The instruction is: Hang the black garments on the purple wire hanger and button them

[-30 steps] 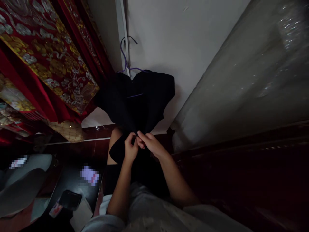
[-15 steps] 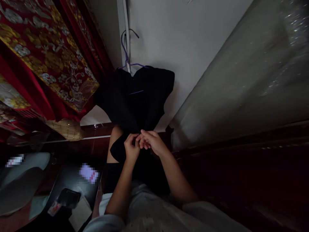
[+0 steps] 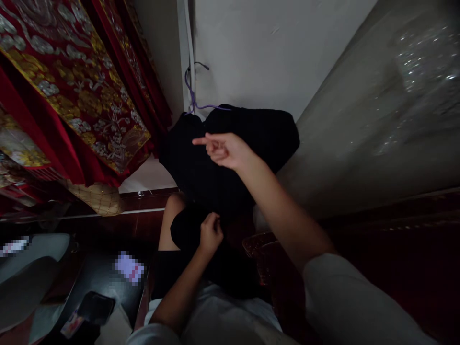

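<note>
Handling a black cloth garment hanging on a thin purple hanger: go light with loose, empty-looking right hand up front, steady low with curled left hand (can't tell if gripping).

A purple hanger bears the black garment. At lower left, a black table carries a blurred purple item, a dark flat object, a card beside it, and a pale sheet.
</note>
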{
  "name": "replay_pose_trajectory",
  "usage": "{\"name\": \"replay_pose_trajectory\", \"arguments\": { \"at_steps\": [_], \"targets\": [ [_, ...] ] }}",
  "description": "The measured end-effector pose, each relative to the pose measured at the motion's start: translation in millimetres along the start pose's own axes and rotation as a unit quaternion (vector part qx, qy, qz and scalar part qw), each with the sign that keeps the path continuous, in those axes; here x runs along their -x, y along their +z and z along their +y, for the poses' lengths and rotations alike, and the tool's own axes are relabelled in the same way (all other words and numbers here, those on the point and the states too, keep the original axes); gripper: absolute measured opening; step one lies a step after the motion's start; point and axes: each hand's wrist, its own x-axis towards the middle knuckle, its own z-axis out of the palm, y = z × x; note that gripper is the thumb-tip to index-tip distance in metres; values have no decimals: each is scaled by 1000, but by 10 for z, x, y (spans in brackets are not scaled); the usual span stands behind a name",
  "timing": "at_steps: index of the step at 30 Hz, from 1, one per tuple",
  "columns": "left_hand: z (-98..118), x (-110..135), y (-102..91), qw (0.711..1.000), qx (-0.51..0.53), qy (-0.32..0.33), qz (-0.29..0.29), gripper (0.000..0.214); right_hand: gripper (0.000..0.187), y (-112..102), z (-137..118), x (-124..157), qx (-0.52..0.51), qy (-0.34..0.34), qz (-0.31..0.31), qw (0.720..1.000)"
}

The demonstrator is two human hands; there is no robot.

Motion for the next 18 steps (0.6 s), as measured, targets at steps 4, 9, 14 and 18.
{"name": "replay_pose_trajectory", "arguments": {
  "at_steps": [4, 9, 14, 18],
  "targets": [
    [74, -214, -88, 996, -43, 11, -82, 27, 28, 88, -246, -84, 16, -37, -2, 999],
    [80, -256, -509, 967, -173, -23, -183, 40, 37, 99, -206, 126, 23, -61, -2, 998],
    [158, 547, -959, 934, -260, -37, -245, 116, 45, -53, -245, 183, 33, -82, 19, 996],
    [191, 1023, -1090, 910, -278, -57, -302, 55, 48, -90, -204, 156, 41, -81, 22, 996]
  ]
}}
